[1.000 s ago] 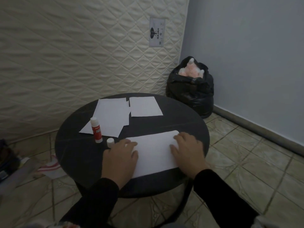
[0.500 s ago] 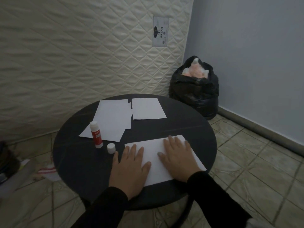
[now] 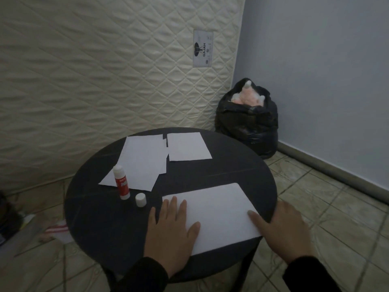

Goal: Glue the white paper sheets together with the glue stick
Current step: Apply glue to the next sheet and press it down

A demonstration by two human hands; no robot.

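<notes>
On the round, dark, smooth tabletop [image 3: 94, 218], a white rectangular paper sheet [image 3: 216, 213] lies flat near the front edge. The left hand [image 3: 170, 232] presses it, palm down, fingers spread; the right hand [image 3: 282, 230] rests flat on its right edge, gripping nothing. The uncapped cylindrical glue stick [image 3: 121, 182] stands upright beside its cap [image 3: 140, 199].

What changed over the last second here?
Both hands slid outward across the near sheet: the left hand to its left edge, the right hand to its right corner. Nothing was picked up. The glue stick, cap and far sheets stayed put.
</notes>
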